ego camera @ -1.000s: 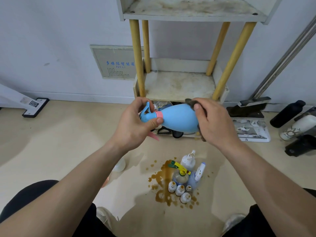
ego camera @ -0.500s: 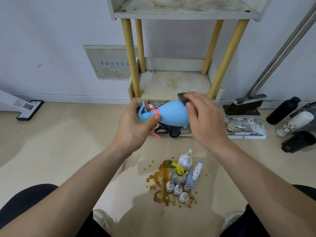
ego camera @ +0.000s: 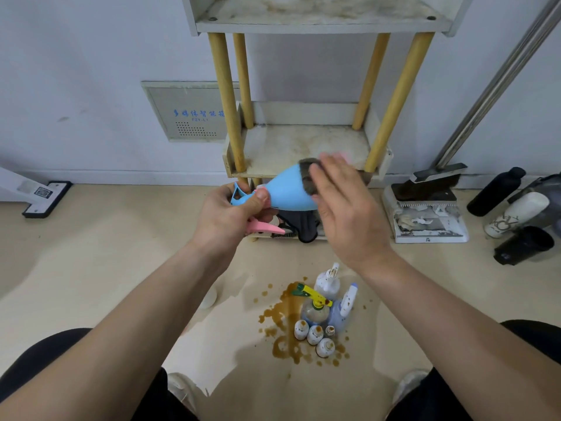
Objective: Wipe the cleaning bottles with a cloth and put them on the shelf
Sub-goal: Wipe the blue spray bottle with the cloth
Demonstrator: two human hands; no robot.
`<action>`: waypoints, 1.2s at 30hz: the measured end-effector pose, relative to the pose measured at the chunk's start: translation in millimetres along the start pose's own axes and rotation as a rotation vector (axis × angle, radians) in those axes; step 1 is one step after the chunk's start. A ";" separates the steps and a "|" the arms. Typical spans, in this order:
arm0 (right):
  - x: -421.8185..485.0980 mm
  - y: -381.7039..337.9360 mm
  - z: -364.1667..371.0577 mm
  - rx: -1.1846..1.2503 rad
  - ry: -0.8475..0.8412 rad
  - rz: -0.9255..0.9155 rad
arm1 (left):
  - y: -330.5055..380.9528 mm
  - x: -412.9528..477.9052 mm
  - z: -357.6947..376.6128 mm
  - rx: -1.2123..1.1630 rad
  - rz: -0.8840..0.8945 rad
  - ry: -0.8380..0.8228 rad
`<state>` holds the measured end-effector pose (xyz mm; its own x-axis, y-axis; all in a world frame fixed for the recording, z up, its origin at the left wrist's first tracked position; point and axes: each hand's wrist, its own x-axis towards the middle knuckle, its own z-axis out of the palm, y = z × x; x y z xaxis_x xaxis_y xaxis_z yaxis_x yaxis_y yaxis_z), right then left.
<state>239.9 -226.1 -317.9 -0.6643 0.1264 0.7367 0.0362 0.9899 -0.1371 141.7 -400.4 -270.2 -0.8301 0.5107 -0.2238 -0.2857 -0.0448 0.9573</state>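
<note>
1. The left hand point(ego camera: 226, 218) grips the blue spray bottle point(ego camera: 285, 192) by its neck, with fingers and thumb curled round it just above the pink trigger point(ego camera: 264, 228).
2. The right hand point(ego camera: 349, 217) presses the grey cloth point(ego camera: 306, 170) onto the bottle's wide end. Its fingers lie nearly straight over the cloth, though they are blurred by motion.
3. A second ago the bottle lay almost level between the hands. Now its wide end is tipped up and away, towards the front edge of the lower shelf point(ego camera: 303, 144).
4. The cloth has also travelled. It was wrapped round the underside of the wide end, and it now sits on the upper side with the fingers stretched further across.
5. The bottle is off the floor, held in the air just in front of the lower shelf's front edge and not resting on it.
6. This suggests the wiping stroke is working its way round the body, so this bottle is probably close to being set down on the shelf.
7. The other bottles point(ego camera: 321, 311) stand clustered on the floor point(ego camera: 121, 268) in a brown spill point(ego camera: 282, 314), near the person's feet. They are not yet shelved, so most of the task seems to remain.
</note>
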 end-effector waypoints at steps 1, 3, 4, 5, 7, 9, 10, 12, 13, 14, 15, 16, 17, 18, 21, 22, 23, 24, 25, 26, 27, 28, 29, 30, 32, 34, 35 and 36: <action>-2.3 -7.5 3.9 -0.006 -0.008 -0.097 | -1.4 -0.2 0.9 -0.016 -0.005 -0.006; -5.5 -15.3 7.1 -0.028 -0.026 -0.233 | -3.1 0.6 1.8 -0.044 -0.018 -0.026; -4.7 -13.7 5.7 -0.038 -0.022 -0.260 | -3.1 0.5 1.8 -0.054 -0.030 -0.031; -2.9 -9.7 3.2 -0.048 -0.015 -0.262 | -4.2 1.0 1.5 -0.061 -0.050 -0.033; 1.2 -0.1 -2.3 -0.072 0.001 -0.209 | -4.4 1.1 1.0 -0.065 -0.085 -0.034; 4.1 8.8 -5.4 -0.075 0.021 -0.131 | -2.3 -0.2 0.9 -0.101 -0.112 -0.036; 4.6 12.2 -6.7 -0.059 0.028 -0.090 | -1.1 -0.2 1.1 -0.119 -0.120 -0.037; 4.5 15.8 -8.5 -0.014 0.037 -0.017 | 0.6 0.2 1.0 -0.118 -0.118 -0.038; 4.3 16.1 -8.7 -0.002 0.042 0.003 | 0.3 0.9 0.4 -0.115 -0.116 -0.040; 3.8 15.5 -8.3 -0.001 0.045 0.010 | 0.2 1.1 0.2 -0.120 -0.118 -0.039; 3.0 14.3 -7.1 -0.005 0.045 0.006 | -0.4 1.1 0.4 -0.125 -0.125 -0.035; 2.0 12.6 -5.9 -0.009 0.041 -0.005 | -0.7 0.4 0.6 -0.125 -0.132 -0.029; 1.1 11.1 -5.0 -0.013 0.036 -0.018 | -1.2 -0.3 0.5 -0.118 -0.136 -0.023; 0.6 9.9 -4.6 -0.014 0.031 -0.030 | -1.5 -0.8 0.2 -0.108 -0.134 -0.022; 1.6 9.5 -5.4 -0.027 0.043 -0.034 | -2.7 -0.5 -1.1 -0.064 -0.112 -0.037; 1.7 9.7 -5.1 -0.042 0.051 -0.027 | -3.4 -0.4 -1.7 -0.023 -0.099 -0.035; 1.7 9.8 -4.7 -0.057 0.061 -0.016 | -3.9 -0.4 -1.9 0.034 -0.083 -0.031; 1.8 10.4 -4.7 -0.068 0.072 -0.005 | -4.1 -0.8 -2.0 0.086 -0.073 -0.035; 2.1 11.6 -4.8 -0.067 0.081 0.003 | -3.8 -1.9 -1.4 0.116 -0.073 -0.048; 2.7 13.2 -5.3 -0.055 0.085 0.005 | -3.1 -3.0 -1.0 0.123 -0.080 -0.065; 3.2 14.7 -6.2 -0.043 0.082 -0.001 | -1.7 -4.2 -0.4 0.114 -0.090 -0.081; 3.5 15.9 -7.0 -0.042 0.075 -0.012 | -0.2 -5.0 -0.6 0.103 -0.099 -0.095; 3.8 16.2 -7.7 -0.055 0.065 -0.028 | 1.4 -5.4 -1.3 0.092 -0.106 -0.105; 3.9 15.3 -8.6 -0.077 0.055 -0.045 | 2.6 -5.1 -2.8 0.080 -0.111 -0.114; 4.2 10.4 -10.8 -0.129 0.022 -0.074 | 5.0 -4.2 -6.7 0.053 -0.117 -0.129; 3.8 5.7 -14.3 -0.164 -0.034 -0.094 | 6.5 -3.1 -10.7 0.047 -0.119 -0.141; 3.5 4.9 -15.8 -0.180 -0.061 -0.106 | 7.3 -3.4 -11.9 0.050 -0.118 -0.145; 3.4 5.0 -16.8 -0.203 -0.078 -0.119 | 7.7 -3.6 -12.7 0.055 -0.118 -0.153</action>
<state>250.3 -219.6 -304.9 -0.7283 0.0105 0.6852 0.0980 0.9912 0.0890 136.5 -413.5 -264.3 -0.7090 0.6339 -0.3090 -0.3471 0.0677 0.9354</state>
